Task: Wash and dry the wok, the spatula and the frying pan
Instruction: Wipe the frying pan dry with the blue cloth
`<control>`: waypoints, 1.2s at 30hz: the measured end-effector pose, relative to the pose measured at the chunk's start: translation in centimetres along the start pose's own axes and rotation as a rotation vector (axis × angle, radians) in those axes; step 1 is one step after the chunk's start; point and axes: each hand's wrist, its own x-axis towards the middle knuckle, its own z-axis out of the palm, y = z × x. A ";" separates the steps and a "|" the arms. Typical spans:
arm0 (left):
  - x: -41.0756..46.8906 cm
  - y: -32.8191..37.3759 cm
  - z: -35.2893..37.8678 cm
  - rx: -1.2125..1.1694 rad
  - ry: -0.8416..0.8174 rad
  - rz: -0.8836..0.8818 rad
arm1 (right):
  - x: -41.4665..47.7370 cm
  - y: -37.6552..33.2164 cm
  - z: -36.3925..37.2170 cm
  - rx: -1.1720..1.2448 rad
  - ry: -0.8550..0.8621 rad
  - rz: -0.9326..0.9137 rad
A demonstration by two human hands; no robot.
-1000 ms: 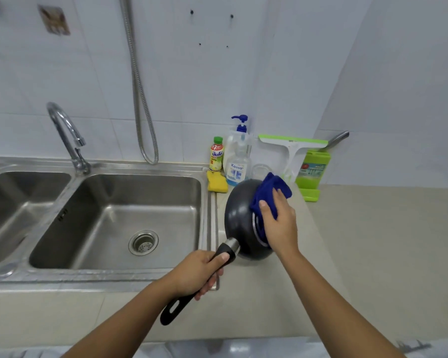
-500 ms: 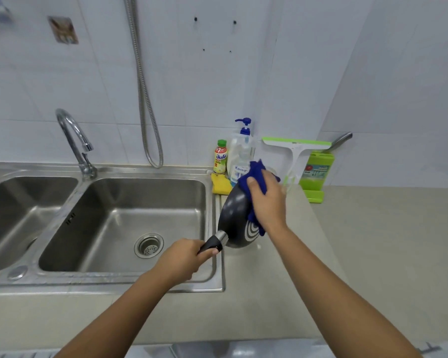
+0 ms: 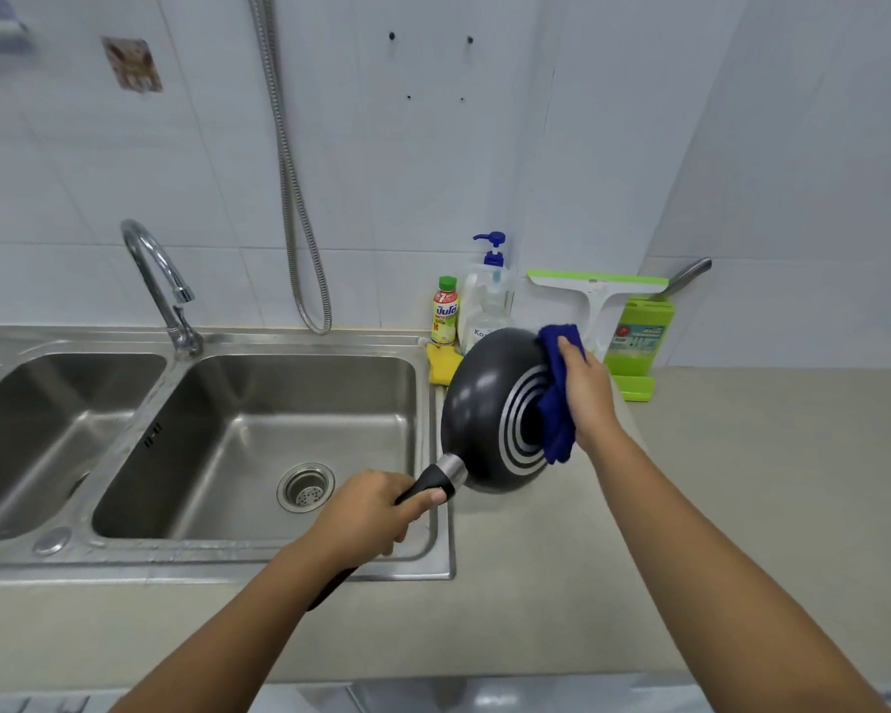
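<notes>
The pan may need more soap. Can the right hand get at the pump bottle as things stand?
Probably not directly: the right hand grips the cloth against the pan, which the left hand holds in front of the pump bottle. Only its top shows above the rim.

Glossy dark frying pan (image 3: 484, 403) with metal collar, soft blue cloth (image 3: 556, 403), brushed steel sink (image 3: 258, 429), matt countertop (image 3: 690, 481)

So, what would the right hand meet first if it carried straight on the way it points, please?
The right hand, gripping the blue cloth against the frying pan, would probably meet the squeegee at the wall first; depth is unclear.
</notes>
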 end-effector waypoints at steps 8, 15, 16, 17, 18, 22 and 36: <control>0.9 2.2 0.0 -0.098 -0.029 0.014 | -0.1 0.1 0.9 -0.383 -0.036 -0.535; 1.1 2.7 1.2 -0.349 -0.099 -0.015 | 0.8 1.9 -3.5 0.060 0.065 0.034; 1.1 2.7 1.5 -0.410 -0.115 -0.036 | 0.1 2.7 -3.5 0.083 0.091 0.023; 1.1 2.8 1.8 -0.471 -0.131 -0.053 | -0.7 3.7 -3.2 0.095 0.126 0.002; 1.1 3.0 2.2 -0.531 -0.143 -0.060 | -1.8 4.7 -2.6 0.103 0.165 -0.025; 1.3 4.2 3.2 -0.695 -0.169 -0.078 | -6.4 7.7 0.6 -0.138 0.206 -0.173; 1.2 3.6 2.7 -0.556 -0.096 -0.129 | -4.6 6.0 2.2 -0.473 -0.064 -0.394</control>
